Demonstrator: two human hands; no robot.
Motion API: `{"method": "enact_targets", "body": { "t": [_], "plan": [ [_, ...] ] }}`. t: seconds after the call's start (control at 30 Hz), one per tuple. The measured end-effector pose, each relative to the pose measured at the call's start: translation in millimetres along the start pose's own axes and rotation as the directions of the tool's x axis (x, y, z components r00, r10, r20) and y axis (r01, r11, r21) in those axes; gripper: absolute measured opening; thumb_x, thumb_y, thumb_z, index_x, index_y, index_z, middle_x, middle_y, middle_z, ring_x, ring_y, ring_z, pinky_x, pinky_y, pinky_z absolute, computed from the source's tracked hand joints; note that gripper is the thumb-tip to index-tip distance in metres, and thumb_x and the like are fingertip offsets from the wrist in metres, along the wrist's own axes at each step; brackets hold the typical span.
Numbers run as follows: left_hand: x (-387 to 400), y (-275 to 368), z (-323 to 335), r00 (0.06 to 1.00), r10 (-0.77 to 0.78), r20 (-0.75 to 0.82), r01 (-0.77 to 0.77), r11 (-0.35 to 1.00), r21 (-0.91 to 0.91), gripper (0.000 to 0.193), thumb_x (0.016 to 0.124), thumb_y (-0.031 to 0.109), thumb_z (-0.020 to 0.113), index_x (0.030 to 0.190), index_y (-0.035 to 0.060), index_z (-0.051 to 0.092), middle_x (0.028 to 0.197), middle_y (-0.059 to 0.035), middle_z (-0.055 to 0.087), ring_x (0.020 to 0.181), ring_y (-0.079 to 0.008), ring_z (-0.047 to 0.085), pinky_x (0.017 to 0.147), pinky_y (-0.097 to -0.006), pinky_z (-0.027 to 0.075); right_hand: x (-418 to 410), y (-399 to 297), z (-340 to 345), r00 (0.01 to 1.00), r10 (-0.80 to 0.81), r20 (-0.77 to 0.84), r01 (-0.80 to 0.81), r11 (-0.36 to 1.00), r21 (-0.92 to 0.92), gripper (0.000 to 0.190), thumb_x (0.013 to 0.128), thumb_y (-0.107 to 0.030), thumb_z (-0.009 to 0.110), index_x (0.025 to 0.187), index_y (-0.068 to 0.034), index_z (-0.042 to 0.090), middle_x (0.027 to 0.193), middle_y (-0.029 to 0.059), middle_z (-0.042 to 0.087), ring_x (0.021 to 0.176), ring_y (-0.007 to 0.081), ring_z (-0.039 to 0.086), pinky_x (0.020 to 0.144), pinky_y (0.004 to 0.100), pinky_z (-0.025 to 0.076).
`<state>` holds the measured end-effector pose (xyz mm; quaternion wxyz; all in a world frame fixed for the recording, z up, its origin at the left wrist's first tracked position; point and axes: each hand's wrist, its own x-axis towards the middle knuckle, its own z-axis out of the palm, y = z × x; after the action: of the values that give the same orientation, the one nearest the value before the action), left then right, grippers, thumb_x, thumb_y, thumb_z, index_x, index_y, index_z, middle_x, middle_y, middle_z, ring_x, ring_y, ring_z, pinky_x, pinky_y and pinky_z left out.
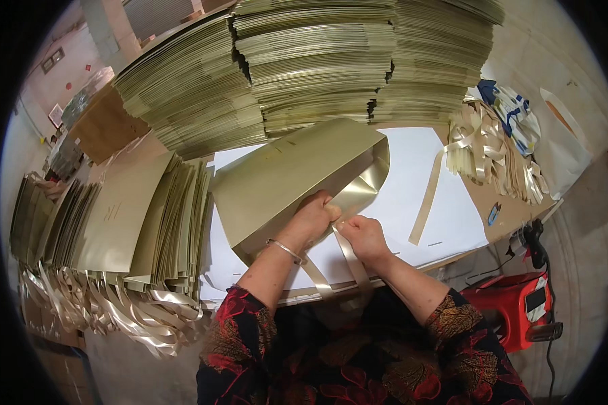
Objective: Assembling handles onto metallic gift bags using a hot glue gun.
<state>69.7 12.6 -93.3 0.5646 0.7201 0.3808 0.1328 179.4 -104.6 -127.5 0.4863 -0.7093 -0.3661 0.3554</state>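
A gold paper bag [294, 164] lies on its side on white sheeting [451, 202], its mouth turned towards me. My left hand [314, 217], with a bangle at the wrist, reaches into the mouth and grips the bag's near edge. Right beside it, my right hand [366, 239] is closed with a satin ribbon [350, 255] pinched at the fingertips. Two ribbon lengths hang down from the hands over the table's front edge. Where the ribbon meets the bag is hidden by my fingers. A loose satin ribbon [428, 202] trails across the sheeting to my right.
Tall stacks of flat gold bags [314, 61] line the back. Ribboned gold bags [116, 217] stand at left. At right lie a ribbon bundle [486, 152] and small blue snips [494, 213]. A red stool-like object [522, 309] stands below, with a cable beside it.
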Motion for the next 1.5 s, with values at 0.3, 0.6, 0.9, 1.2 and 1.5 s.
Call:
{"method": "enact_targets", "body": {
  "t": [0.3,0.6,0.9,1.2,1.5],
  "plan": [
    [6.8,-3.4,7.9,0.999,0.034,-0.023,-0.036,0.997,-0.064,0.035,0.083,0.016,0.068,0.113,-0.0013,0.06,0.099,-0.0123,0.065,0.094,-0.0217,0.06,0.087,-0.0339,0.047,0.4,5.2,-8.3,0.998,-0.067,0.006,0.068,0.996,-0.054,0.035,0.084,-0.032,0.072,0.079,0.002,0.065,0.065,0.0124,0.062,0.06,0.0192,0.056,0.059,0.0363,0.047],
    [1.2,-11.2,8.6,0.975,0.122,-0.183,0.002,0.828,0.561,0.047,0.088,0.04,0.059,0.117,0.002,0.06,0.102,-0.0238,0.067,0.097,-0.0373,0.066,0.088,-0.0443,0.05,-10.3,-15.8,-41.1,0.878,-0.455,0.151,0.469,0.749,-0.468,0.027,0.092,-0.028,0.061,0.093,-0.001,0.066,0.081,0.0186,0.065,0.081,0.039,0.063,0.074,0.0454,0.051],
    [-105.6,-44.5,-40.3,0.952,0.101,-0.287,0.2,0.505,0.84,0.074,0.092,0.053,0.054,0.139,-0.0028,0.043,0.14,-0.0285,0.046,0.13,-0.0438,0.043,0.108,-0.0521,0.034,65.2,-3.0,-28.6,0.817,-0.362,0.449,0.575,0.446,-0.686,0.028,0.091,-0.02,0.061,0.111,-0.001,0.063,0.111,0.0219,0.063,0.102,0.0408,0.059,0.087,0.0474,0.049],
    [-105.7,-94.5,-41.9,0.9,0.365,-0.238,-0.01,0.563,0.827,0.076,0.091,0.049,0.059,0.144,-0.0016,0.038,0.14,-0.0284,0.044,0.128,-0.0463,0.043,0.108,-0.0518,0.035,60.9,21.0,-44.9,0.827,-0.429,0.362,0.555,0.524,-0.646,0.036,0.097,-0.025,0.053,0.125,-0.002,0.055,0.121,0.0243,0.059,0.109,0.042,0.056,0.093,0.0487,0.048],
    [-100.7,-75.0,-43.6,0.931,0.105,-0.349,0.142,0.777,0.613,0.071,0.08,0.04,0.067,0.134,-0.002,0.046,0.127,-0.0275,0.053,0.115,-0.046,0.052,0.101,-0.0493,0.042,71.9,17.1,-41.1,0.783,-0.532,0.323,0.618,0.604,-0.502,0.034,0.092,-0.017,0.061,0.122,-0.002,0.056,0.116,0.0247,0.059,0.104,0.0446,0.058,0.088,0.0477,0.05]
  ]
}}
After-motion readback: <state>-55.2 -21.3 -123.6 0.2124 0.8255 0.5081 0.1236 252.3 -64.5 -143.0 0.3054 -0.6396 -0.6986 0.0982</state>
